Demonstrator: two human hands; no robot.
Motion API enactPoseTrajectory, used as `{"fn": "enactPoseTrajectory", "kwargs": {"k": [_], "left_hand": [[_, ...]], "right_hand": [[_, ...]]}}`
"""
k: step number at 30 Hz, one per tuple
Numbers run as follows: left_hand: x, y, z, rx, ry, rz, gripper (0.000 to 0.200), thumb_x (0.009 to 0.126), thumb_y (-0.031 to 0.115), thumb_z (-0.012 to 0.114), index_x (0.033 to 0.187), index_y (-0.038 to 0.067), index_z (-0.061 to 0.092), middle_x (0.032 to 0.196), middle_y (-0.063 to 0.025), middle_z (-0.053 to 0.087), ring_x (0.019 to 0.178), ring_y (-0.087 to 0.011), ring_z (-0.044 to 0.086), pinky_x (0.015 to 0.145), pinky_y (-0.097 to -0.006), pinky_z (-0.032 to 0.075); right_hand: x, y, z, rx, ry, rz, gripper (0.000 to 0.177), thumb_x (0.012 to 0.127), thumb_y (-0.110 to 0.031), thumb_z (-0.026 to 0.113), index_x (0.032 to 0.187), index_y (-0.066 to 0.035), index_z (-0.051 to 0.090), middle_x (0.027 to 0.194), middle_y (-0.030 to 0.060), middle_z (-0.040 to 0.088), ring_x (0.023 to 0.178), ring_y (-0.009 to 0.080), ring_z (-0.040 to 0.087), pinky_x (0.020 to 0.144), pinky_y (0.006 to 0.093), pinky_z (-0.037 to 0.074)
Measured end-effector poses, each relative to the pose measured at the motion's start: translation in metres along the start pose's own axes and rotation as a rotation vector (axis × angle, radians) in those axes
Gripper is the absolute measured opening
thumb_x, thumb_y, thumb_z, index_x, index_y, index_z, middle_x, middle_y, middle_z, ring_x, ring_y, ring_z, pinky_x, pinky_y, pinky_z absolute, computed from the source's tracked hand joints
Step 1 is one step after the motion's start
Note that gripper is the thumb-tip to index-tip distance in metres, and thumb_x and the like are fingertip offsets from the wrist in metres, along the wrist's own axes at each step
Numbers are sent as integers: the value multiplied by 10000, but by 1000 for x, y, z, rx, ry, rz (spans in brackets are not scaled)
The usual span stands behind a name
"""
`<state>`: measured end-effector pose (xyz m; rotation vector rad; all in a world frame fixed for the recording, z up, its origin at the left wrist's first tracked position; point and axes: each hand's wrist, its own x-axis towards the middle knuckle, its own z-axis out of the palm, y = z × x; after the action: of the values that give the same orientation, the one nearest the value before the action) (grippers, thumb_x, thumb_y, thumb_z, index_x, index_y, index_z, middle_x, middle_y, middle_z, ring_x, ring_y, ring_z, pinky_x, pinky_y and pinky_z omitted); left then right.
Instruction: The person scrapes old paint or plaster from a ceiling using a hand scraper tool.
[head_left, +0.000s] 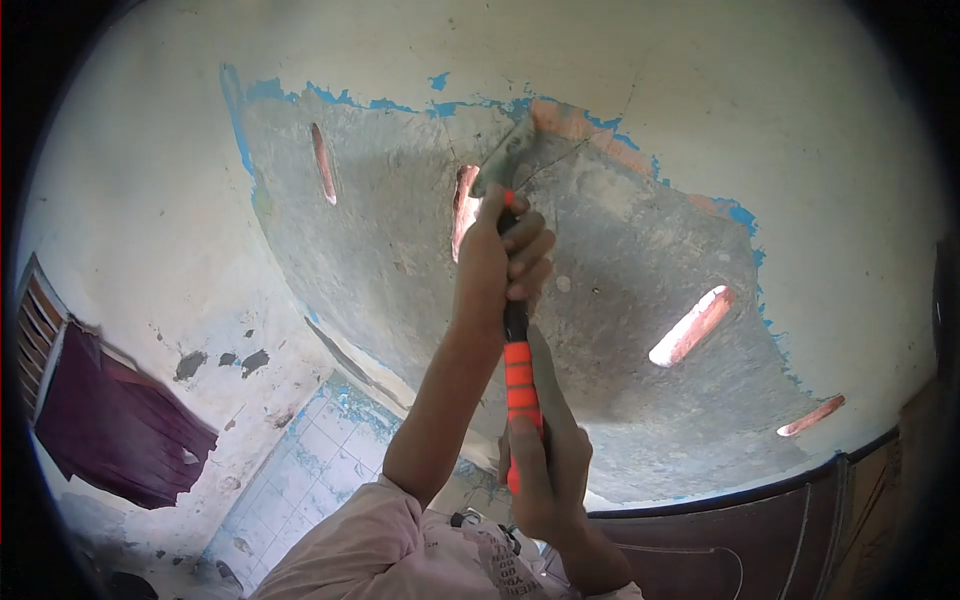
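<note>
Both my hands grip one long hammer (518, 385) with an orange-and-black handle. My left hand (512, 245) is wrapped around the dark shaft just below the head, its thumb along the near side. Lower down, my right hand (548, 465) closes around the orange end of the handle. The grey hammer head (505, 155) is blurred and overlaps the upper part of a bare grey wall patch (400, 260). Beside it, a strip of exposed orange brick (565, 122) runs along the patch's upper edge, which is ragged with blue paint.
Several slanted slots pierce the patch, including a bright slot (692, 326) on the right and a narrow slot (323, 163) on the left. A purple curtain (120, 420) hangs at the left beside white tiles (300, 470). A dark brown panel (700, 545) stands at the lower right.
</note>
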<state>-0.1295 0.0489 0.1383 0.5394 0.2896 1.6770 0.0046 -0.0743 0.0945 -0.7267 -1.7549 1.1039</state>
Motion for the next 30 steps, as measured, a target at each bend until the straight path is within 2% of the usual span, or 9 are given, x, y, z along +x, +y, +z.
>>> {"fn": "enactPoseTrajectory", "kwargs": {"k": [3, 6, 12, 15, 19, 20, 22, 28, 30], "left_hand": [[-6, -5, -2, -47, -11, -42, 313, 1079, 350, 453, 928, 79, 487, 610, 58, 316, 408, -37, 260, 268, -190, 237], [-1, 2, -8, -68, -36, -58, 315, 1085, 335, 446, 929, 66, 489, 617, 59, 323, 400, -28, 261, 251, -181, 245], [-7, -3, -6, -87, -14, -62, 315, 1086, 328, 444, 927, 60, 488, 618, 59, 325, 393, -27, 253, 250, -180, 249], [-2, 3, -7, 26, 15, -6, 315, 1086, 323, 445, 925, 56, 489, 618, 58, 329, 390, -27, 247, 252, -180, 244], [11, 9, -11, -116, 2, 12, 327, 1083, 346, 453, 928, 60, 490, 618, 56, 330, 390, -27, 243, 254, -183, 234], [6, 5, -8, 1, 31, 27, 325, 1081, 346, 457, 926, 62, 489, 618, 57, 324, 395, -29, 246, 254, -183, 235], [-5, -6, -2, -43, 23, -52, 314, 1082, 333, 458, 929, 61, 490, 619, 57, 321, 395, -30, 251, 254, -180, 239], [4, 5, -14, 10, -81, -75, 339, 1069, 405, 453, 917, 103, 471, 612, 60, 333, 406, -51, 266, 285, -211, 218], [-1, -2, -13, 37, -38, -68, 336, 1071, 404, 449, 921, 103, 476, 614, 61, 337, 406, -50, 264, 284, -211, 225]], "right_hand": [[-13, -3, 9, 77, 36, 31, 651, 994, -66, 414, 1569, 84, 148, 632, 85, 579, 487, 140, 552, 490, 320, 468], [-4, 2, 25, 25, 94, 44, 635, 983, -122, 398, 1559, 80, 225, 654, 61, 558, 471, 95, 488, 456, 285, 424], [-11, -3, 16, 28, 89, -9, 635, 979, -102, 408, 1554, 92, 220, 770, 112, 626, 481, 102, 517, 456, 294, 440], [-4, 21, 25, -128, 137, -123, 618, 986, -104, 411, 1550, 88, 246, 705, 106, 592, 479, 98, 520, 450, 291, 429], [7, 5, 13, -86, 41, -25, 620, 984, -75, 423, 1545, 102, 229, 642, 111, 570, 489, 123, 546, 463, 302, 438], [0, 5, 9, -101, 45, -34, 628, 985, -56, 439, 1545, 110, 210, 638, 121, 578, 502, 146, 571, 477, 316, 450], [-8, 4, 9, -65, 60, -21, 636, 989, -39, 453, 1549, 111, 190, 627, 119, 579, 511, 162, 588, 487, 327, 460], [-8, 11, 25, -11, 78, 2, 643, 997, -35, 441, 1569, 75, 170, 644, 85, 584, 503, 122, 572, 492, 297, 481], [-10, 4, 19, 57, 68, 51, 646, 994, -28, 443, 1569, 77, 168, 657, 93, 595, 508, 117, 574, 503, 292, 486]]}}
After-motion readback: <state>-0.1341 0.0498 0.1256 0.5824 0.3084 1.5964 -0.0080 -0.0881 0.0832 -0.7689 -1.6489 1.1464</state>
